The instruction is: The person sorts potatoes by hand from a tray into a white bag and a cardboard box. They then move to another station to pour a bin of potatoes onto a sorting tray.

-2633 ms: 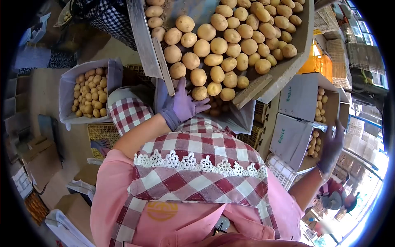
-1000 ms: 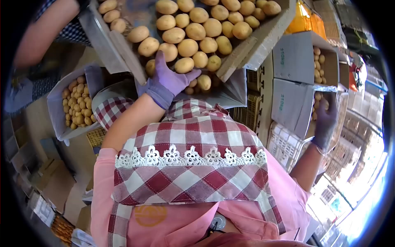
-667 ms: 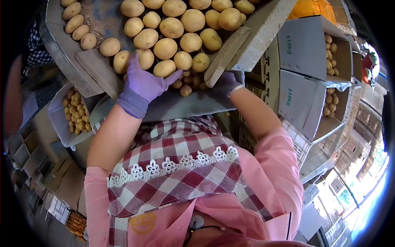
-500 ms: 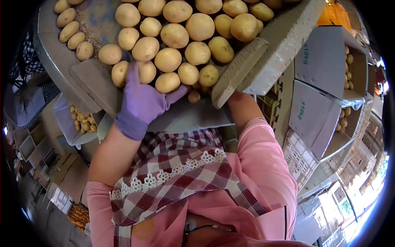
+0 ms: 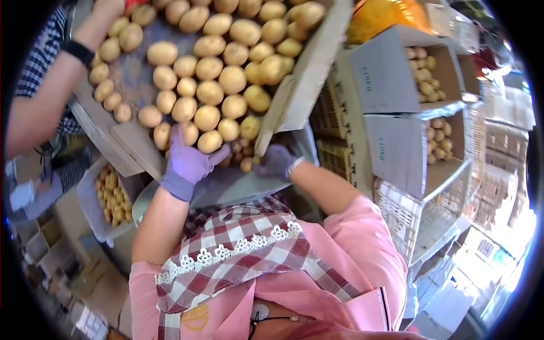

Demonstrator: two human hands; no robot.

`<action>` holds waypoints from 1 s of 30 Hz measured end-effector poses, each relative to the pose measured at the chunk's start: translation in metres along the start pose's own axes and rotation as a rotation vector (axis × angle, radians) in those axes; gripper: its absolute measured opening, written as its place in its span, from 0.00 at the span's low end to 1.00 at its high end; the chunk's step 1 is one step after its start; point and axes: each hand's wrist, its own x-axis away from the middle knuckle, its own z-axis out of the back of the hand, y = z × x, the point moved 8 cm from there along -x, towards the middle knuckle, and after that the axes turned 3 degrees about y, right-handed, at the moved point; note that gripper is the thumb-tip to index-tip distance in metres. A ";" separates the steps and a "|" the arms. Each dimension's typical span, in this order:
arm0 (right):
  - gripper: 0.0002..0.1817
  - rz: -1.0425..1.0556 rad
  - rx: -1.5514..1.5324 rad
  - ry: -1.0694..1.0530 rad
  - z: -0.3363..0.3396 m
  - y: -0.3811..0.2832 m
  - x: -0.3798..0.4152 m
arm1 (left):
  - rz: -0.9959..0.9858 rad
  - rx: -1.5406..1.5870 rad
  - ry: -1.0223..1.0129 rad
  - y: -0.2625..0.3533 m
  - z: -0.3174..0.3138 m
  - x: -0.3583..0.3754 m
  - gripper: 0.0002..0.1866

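My left hand (image 5: 190, 162) wears a purple glove, its fingers apart, holding nothing. It rests against the near edge of a spread of potatoes (image 5: 207, 118), one finger beside a potato and the thumb under another. My right hand (image 5: 274, 161), also gloved in purple, is at the near end of a wooden board (image 5: 294, 99). Motion blurs its fingers, so its hold is hidden. Several small potatoes (image 5: 246, 164) lie between my hands, over a grey sheet-like chute (image 5: 226, 186).
Another person's arm (image 5: 51, 105) with a black wristband reaches over the table's far left. A lined box of potatoes (image 5: 90, 195) stands low on the left. To the right are cartons (image 5: 394, 153) holding potatoes, plastic crates (image 5: 396, 218) and an orange bag (image 5: 385, 21).
My view has shifted, so the table appears lower and further left. My right hand has come into view from under the board. Another person's arm now shows at upper left.
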 end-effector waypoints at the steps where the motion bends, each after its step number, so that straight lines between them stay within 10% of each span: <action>1: 0.23 0.040 -0.096 -0.083 0.019 -0.024 0.027 | -0.043 0.009 -0.019 0.005 -0.002 -0.002 0.51; 4: 0.23 0.233 -0.398 0.059 0.129 -0.091 0.110 | -0.087 -0.212 -0.016 0.012 0.003 -0.004 0.48; 6: 0.24 0.545 -0.472 0.510 0.231 -0.126 0.179 | 0.478 1.142 -0.143 -0.038 -0.041 -0.001 0.39; 8: 0.22 0.776 -0.068 1.240 0.314 -0.147 0.257 | 1.021 1.635 -0.047 -0.002 -0.040 0.019 0.40; 11: 0.20 0.690 0.401 1.827 0.426 -0.094 0.267 | 1.065 1.735 -0.106 -0.014 -0.059 0.021 0.41; 14: 0.42 -0.328 0.610 1.531 0.455 0.058 0.170 | 1.110 1.747 -0.136 -0.030 -0.074 0.026 0.45; 19: 0.32 0.363 0.365 1.143 0.304 -0.043 0.064 | 0.980 1.521 -0.178 -0.036 -0.078 0.042 0.43; 22: 0.34 0.378 0.232 0.942 0.251 -0.113 -0.009 | 0.777 1.105 -0.302 -0.076 -0.092 0.045 0.35; 25: 0.39 -0.053 0.389 0.819 0.197 -0.147 -0.077 | 0.741 1.052 -0.212 -0.109 -0.104 0.061 0.34; 27: 0.36 0.051 0.399 0.910 0.152 -0.176 -0.081 | 1.011 1.536 0.135 -0.070 -0.065 0.084 0.33; 30: 0.33 0.523 0.535 0.811 0.083 -0.197 -0.038 | 0.614 1.433 -0.007 -0.123 -0.096 0.070 0.38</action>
